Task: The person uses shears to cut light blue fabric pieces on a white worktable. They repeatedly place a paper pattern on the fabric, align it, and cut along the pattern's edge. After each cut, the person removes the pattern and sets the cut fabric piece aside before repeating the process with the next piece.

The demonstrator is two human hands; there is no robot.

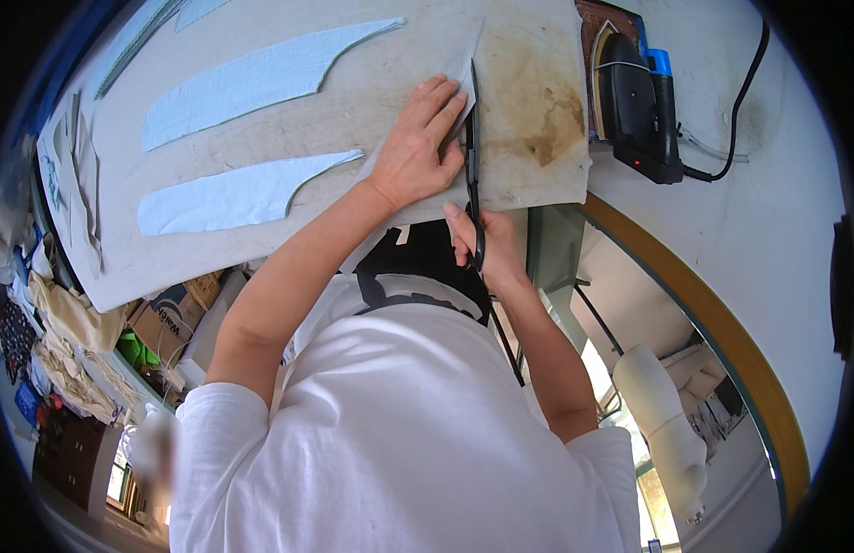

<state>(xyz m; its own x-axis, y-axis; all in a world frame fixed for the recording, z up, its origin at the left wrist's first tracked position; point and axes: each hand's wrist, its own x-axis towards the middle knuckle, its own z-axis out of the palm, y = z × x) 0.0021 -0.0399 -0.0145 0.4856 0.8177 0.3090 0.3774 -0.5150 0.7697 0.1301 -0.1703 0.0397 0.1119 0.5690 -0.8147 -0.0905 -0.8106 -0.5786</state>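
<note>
My right hand [491, 244], at the table's near edge, is wrapped round the handles of long black scissors [473, 166]. Their blades point away from me, along the side of a thin grey piece of material [460, 66]. Whether it is paper or cloth I cannot tell. My left hand [418, 143] lies on this piece just left of the blades, its fingers stretched out and pressing it down. Left of that hand, two curved light blue fabric pieces [252, 88] lie flat, one nearer to me than the other.
A black iron [630, 101] with a blue part rests on a reddish-brown stand at the right, its cord [745, 92] trailing off. Brown stains mark the table cover [510, 175]. Grey strips [81, 184] lie at the left end; cloth heaps [72, 304] and boxes [160, 327] sit below.
</note>
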